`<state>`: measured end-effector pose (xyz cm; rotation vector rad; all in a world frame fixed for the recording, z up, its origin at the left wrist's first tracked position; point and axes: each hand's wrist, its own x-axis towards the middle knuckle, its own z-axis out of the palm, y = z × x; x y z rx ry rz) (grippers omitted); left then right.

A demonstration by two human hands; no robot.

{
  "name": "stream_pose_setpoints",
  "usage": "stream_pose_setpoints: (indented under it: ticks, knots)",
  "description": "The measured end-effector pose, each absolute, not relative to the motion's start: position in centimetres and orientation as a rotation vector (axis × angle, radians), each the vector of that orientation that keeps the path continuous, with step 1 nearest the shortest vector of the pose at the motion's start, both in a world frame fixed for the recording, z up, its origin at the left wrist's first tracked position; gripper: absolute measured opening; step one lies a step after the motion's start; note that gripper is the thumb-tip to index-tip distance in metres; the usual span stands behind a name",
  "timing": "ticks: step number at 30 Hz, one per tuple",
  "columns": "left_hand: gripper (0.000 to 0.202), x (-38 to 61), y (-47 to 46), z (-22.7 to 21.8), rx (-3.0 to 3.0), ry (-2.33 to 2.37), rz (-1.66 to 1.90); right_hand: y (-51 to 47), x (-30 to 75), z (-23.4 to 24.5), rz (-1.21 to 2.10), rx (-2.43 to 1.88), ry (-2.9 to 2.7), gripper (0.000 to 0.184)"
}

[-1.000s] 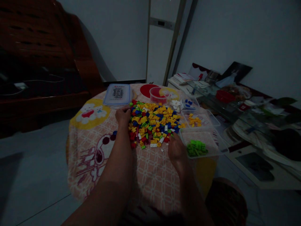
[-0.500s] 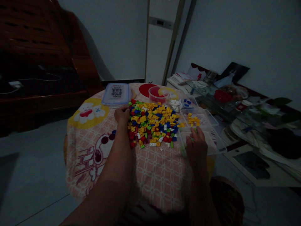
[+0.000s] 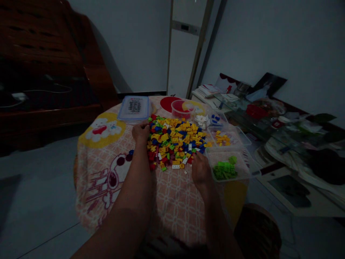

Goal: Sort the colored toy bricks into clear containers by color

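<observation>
A heap of toy building bricks (image 3: 175, 138), mostly yellow with red, blue, green and white ones, lies on the cloth-covered table. At the heap's left edge is my left hand (image 3: 140, 133), its fingers curled together; whatever they hold is hidden. My right hand (image 3: 201, 169) is closed at the heap's right edge, fingertips against the bricks, and I cannot make out what is in it. Just right of that hand, a clear plastic box (image 3: 211, 160) holds green bricks (image 3: 225, 169). Behind it, another clear box (image 3: 241, 138) contains yellow bricks (image 3: 222, 137).
A round clear tub (image 3: 182, 108) stands behind the heap. White bricks (image 3: 202, 121) and a clear box with blue bricks (image 3: 215, 118) are at the back right. A blue-rimmed lidded box (image 3: 134, 108) sits back left. A cluttered glass table (image 3: 242, 111) adjoins on the right.
My right hand has moved left from over the green bricks' box to the heap, uncovering the green bricks. My left hand has stayed in about the same place.
</observation>
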<state>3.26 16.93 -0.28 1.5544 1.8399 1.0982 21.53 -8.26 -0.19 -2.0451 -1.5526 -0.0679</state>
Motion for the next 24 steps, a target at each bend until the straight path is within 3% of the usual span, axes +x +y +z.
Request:
stream_pose_setpoints:
  ticks: [6,13,24]
  knots:
    - [0.034,3.4,16.4,0.3,1.52,1.816,1.11,-7.3,21.6,0.6,-0.082,-2.119,-1.688,0.043]
    - [0.033,3.4,16.1,0.8,1.532,1.838,1.099,-7.3,21.2,1.4,-0.055,-2.216,-1.736,0.032]
    - [0.034,3.5,16.4,0.5,1.531,1.844,1.102,-6.6,21.0,1.3,-0.043,-2.249,-1.753,0.037]
